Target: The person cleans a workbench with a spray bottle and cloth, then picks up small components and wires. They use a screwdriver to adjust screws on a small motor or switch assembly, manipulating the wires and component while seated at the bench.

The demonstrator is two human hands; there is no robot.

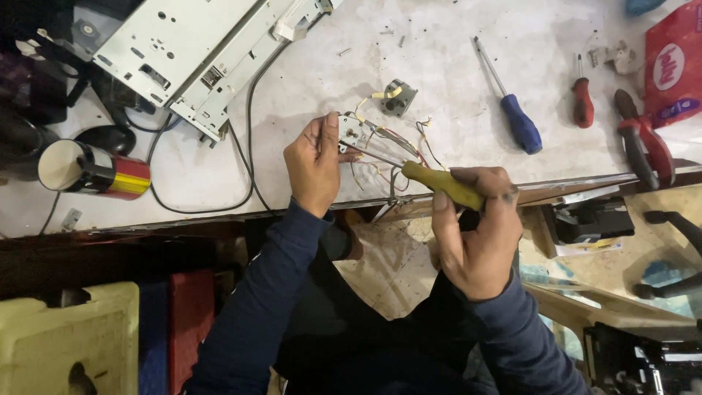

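The person's left hand (316,167) is gripping a small grey metal part with thin coloured wires (351,134), holding it just above the near edge of the white worktable (439,88). The fingers are covering most of the part, so its exact shape is hard to make out. The right hand (477,238) is closing firmly around the yellow handle of a screwdriver (441,184); its thin shaft is pointing left toward the part, and the tip is getting lost among the wires.

A second small grey part with a yellow wire (398,97) is lying on the table just beyond the hands. To the right, a blue-handled screwdriver (512,110), a short red-handled screwdriver (583,99) and red-handled pliers (643,140) are lying apart from one another. At the far left, a grey metal chassis (197,51) is running out of the picture at the top. Near it, a red, yellow and black can (95,170) is lying on its side. A black cable (245,157) is curving between them.
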